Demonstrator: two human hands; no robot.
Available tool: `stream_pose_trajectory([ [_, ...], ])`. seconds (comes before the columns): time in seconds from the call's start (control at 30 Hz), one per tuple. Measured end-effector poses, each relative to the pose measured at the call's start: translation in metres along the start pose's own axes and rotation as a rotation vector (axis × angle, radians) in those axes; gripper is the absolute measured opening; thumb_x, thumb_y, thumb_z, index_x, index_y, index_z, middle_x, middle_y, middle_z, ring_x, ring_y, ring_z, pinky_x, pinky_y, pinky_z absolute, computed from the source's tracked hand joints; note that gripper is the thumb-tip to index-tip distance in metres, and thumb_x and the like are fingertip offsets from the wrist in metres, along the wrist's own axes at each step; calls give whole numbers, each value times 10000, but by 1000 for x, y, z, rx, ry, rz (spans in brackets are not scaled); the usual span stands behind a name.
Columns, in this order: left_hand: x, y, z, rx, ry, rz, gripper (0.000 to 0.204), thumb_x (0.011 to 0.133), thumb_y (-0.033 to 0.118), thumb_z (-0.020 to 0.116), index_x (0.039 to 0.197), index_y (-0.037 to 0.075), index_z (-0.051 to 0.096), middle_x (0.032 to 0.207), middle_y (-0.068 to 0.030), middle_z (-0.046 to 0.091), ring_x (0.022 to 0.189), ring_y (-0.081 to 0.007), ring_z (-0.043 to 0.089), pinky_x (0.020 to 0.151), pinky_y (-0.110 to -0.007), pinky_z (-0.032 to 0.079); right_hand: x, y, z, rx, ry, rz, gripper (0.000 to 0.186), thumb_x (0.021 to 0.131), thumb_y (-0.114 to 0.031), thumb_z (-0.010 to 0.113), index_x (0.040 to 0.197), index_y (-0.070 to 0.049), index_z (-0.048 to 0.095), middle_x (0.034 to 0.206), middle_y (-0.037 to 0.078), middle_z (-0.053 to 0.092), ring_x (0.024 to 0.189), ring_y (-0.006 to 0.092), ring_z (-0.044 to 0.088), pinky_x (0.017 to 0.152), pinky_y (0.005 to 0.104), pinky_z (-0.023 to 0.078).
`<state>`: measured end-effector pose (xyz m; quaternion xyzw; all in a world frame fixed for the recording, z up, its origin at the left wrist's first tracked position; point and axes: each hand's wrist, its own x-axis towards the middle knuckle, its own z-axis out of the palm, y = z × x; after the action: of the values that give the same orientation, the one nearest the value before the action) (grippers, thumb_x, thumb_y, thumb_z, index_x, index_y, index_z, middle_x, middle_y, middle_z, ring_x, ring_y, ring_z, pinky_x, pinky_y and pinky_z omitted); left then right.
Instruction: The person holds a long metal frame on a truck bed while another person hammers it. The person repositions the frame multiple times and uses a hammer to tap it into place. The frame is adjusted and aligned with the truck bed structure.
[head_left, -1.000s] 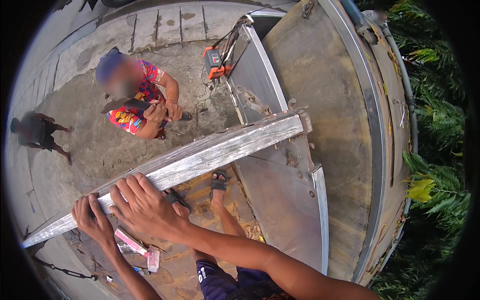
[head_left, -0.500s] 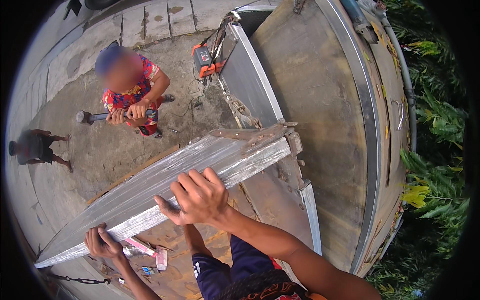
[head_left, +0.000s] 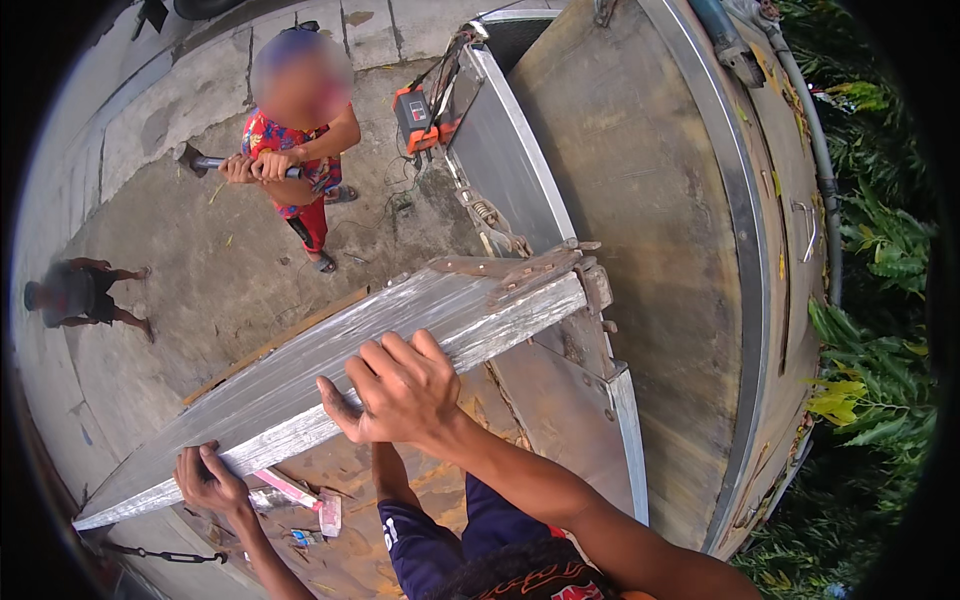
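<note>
A long grey metal side panel [head_left: 330,355], scratched and worn pale along its upper edge, runs from the lower left to a rusty hinge bracket [head_left: 540,268] near the middle. My right hand [head_left: 400,385] is closed over the edge partway along, fingers on the far side and thumb spread along the near side. Farther left, my left hand [head_left: 210,480] grips the same edge with bent fingers. Beyond the panel, a person in a red patterned shirt [head_left: 275,140] holds a sledgehammer [head_left: 190,158] in both hands, its head pointing left.
The truck bed's metal wall [head_left: 640,230] rises on the right, with leafy plants [head_left: 880,330] beyond. A grey and orange machine [head_left: 415,118] stands beside another panel [head_left: 510,150]. Another person [head_left: 85,292] stands far left. A chain [head_left: 165,555] hangs below the panel's left end.
The person with the sledgehammer has straightened and shifted up and right in view, lifting the hammer. My hands keep their places on the panel.
</note>
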<state>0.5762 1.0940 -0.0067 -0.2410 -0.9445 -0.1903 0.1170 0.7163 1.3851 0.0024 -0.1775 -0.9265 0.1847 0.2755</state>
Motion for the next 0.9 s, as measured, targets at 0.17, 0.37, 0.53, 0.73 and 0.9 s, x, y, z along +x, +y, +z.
stream_pose_trajectory([
  [0.17, -10, -1, -1, -9, -14, -52, 298, 966, 213, 559, 796, 11, 697, 746, -101, 657, 710, -288, 580, 758, -385, 424, -3, 2, 1, 62, 52, 26, 428, 832, -348, 758, 563, -132, 504, 567, -8, 393, 525, 161, 389, 556, 338, 257],
  [0.37, 0, 0, 0, -4, 17, 50, 275, 951, 191, 558, 790, 22, 704, 730, -105, 655, 699, -293, 588, 733, -382, 420, 3, -3, -2, 15, 40, 20, 420, 822, -325, 760, 560, -138, 491, 572, -15, 396, 526, 157, 397, 550, 342, 261],
  [0.53, -1, -2, 1, 31, -16, -74, 271, 963, 177, 567, 788, 7, 685, 757, -102, 665, 708, -277, 578, 734, -377, 416, 0, 1, 4, 29, 28, 25, 398, 817, -319, 769, 580, -136, 508, 583, -17, 405, 532, 161, 403, 549, 343, 264],
  [0.73, -12, 2, -6, -34, -33, -53, 261, 982, 186, 572, 818, 9, 670, 775, -81, 647, 754, -263, 559, 803, -379, 409, -12, -4, -5, 88, 14, 55, 338, 822, -314, 777, 631, -129, 569, 630, -10, 446, 583, 167, 436, 594, 345, 285],
  [0.9, -8, 3, -1, -10, 15, -3, 288, 980, 210, 561, 799, 16, 673, 748, -89, 626, 730, -263, 555, 780, -369, 397, -7, -4, -5, 36, 9, 53, 342, 839, -327, 755, 632, -137, 560, 630, -14, 444, 578, 166, 434, 588, 345, 280],
])
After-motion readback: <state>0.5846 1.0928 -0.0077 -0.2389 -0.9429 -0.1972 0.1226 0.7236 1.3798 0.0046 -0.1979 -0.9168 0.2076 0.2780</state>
